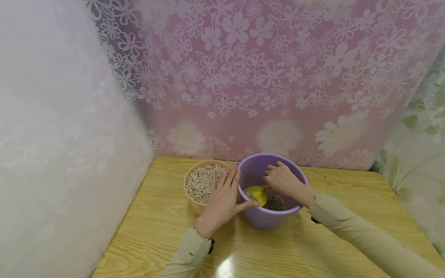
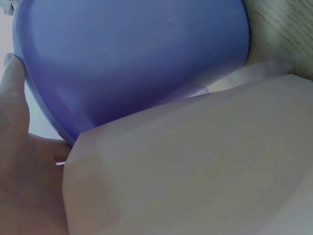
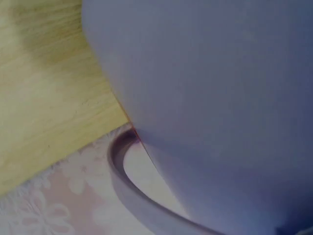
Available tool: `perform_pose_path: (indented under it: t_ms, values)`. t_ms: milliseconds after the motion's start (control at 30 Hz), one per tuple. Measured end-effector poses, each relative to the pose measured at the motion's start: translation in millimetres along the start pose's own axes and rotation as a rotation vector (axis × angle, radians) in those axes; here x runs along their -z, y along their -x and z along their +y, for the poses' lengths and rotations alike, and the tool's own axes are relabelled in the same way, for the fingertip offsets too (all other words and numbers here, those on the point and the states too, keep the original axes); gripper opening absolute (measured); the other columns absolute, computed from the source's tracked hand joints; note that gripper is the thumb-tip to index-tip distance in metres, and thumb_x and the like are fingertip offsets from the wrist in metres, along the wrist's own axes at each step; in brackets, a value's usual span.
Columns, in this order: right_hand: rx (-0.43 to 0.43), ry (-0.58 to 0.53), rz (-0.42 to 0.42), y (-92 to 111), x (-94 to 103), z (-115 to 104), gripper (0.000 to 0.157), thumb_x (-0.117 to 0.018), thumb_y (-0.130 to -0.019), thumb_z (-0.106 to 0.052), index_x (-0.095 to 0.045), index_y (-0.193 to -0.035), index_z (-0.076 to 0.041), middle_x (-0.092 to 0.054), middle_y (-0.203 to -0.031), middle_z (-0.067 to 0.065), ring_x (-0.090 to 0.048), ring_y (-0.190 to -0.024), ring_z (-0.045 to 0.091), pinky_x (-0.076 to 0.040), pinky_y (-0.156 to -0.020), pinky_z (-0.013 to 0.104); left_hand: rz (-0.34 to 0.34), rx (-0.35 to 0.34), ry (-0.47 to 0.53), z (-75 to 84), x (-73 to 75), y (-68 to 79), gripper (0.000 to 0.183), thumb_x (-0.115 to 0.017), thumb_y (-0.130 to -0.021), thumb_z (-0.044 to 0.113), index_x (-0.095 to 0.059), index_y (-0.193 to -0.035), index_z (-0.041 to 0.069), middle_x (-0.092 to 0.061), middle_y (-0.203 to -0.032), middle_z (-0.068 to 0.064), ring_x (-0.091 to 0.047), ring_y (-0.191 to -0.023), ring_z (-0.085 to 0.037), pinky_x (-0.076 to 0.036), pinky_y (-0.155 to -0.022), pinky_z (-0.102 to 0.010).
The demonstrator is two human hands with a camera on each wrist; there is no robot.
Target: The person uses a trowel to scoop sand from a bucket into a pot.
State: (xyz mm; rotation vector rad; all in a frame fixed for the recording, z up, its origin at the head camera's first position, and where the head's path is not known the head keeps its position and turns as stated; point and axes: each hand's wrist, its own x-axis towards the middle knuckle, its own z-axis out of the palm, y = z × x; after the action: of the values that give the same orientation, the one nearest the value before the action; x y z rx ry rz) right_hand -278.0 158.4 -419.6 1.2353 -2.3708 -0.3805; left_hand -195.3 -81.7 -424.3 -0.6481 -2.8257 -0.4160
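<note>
A purple bucket (image 1: pixel 265 220) stands on the table with dark, crumbly loose material (image 1: pixel 276 202) in its bottom. Inside it, my right hand (image 1: pixel 283 179) grips a yellow scoop (image 1: pixel 258 195) whose bowl sits in that material; the handle is mostly hidden by the fingers. My left hand (image 1: pixel 222 199) rests at the bucket's near left rim, its fingers extended and thumb along the rim. Just left of the bucket, under those fingers, is a pale peach pot (image 1: pixel 197 207) filled with light flaky grains (image 1: pixel 199 185). The right wrist view shows only the bucket's outer wall (image 3: pixel 210 98), not the hand.
Wood-grain tabletop (image 1: pixel 146 231) lies under both containers. A pink floral curtain (image 1: pixel 243 85) hangs behind the table, and a white sheet (image 1: pixel 62 135) closes off the left side. In the right wrist view, the bucket's handle (image 3: pixel 142 203) hangs out beside its wall.
</note>
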Motion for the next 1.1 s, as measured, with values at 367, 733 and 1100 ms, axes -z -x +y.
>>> perform_pose_path:
  t_ms: [367,733,1100]
  values:
    - [-0.183,-0.220,-0.050,17,13.5,6,0.027,-0.085,-0.074,-0.051,-0.075,-0.071,-0.025,-0.067,-0.072,-0.011,-0.060,-0.070,0.015,-0.052,-0.065,0.036,0.008,-0.008,-0.011,0.5,0.9,0.9,0.111,-0.045,-0.086,0.082,-0.022,-0.162,0.005,-0.024,-0.167,-0.011,-0.014,-0.156,-0.031,-0.013,-0.122,-0.064]
    - [-0.352,-0.273,-0.072,30,26.9,8,0.026,-0.080,-0.082,-0.048,-0.077,-0.080,-0.022,-0.069,-0.077,-0.009,-0.063,-0.075,0.018,-0.051,-0.069,0.043,0.008,0.003,0.007,0.8,0.2,1.2,0.112,-0.044,-0.085,0.084,-0.020,-0.162,0.006,-0.023,-0.167,-0.010,-0.015,-0.156,-0.031,-0.011,-0.122,-0.064]
    - [-0.516,-0.308,-0.053,41,49.8,11,0.030,-0.079,-0.083,-0.048,-0.077,-0.079,-0.019,-0.068,-0.069,-0.006,-0.057,-0.057,0.012,-0.047,-0.051,0.032,-0.006,0.016,0.003,-0.6,1.3,1.6,0.114,-0.044,-0.084,0.085,-0.019,-0.162,0.006,-0.018,-0.168,-0.008,-0.014,-0.156,-0.031,-0.010,-0.122,-0.065]
